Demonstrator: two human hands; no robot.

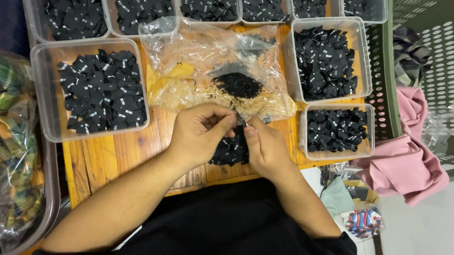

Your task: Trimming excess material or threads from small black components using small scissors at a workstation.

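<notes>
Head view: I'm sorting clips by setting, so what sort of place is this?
Probably a garment workshop's label-sorting bench: clear tubs full of small black woven labels on a wooden table, both hands pinching one, pink fabric heaped beside.

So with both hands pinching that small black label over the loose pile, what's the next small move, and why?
Probably drop it into one of the clear tubs, perhaps the small tub by the right hand. The left hand and right hand pinch one black label above the loose pile, and every tub already holds such labels.

Pink cloth (403,164) lies beside a green perforated basket (441,62), plaid fabric (1,129) opposite.
</notes>
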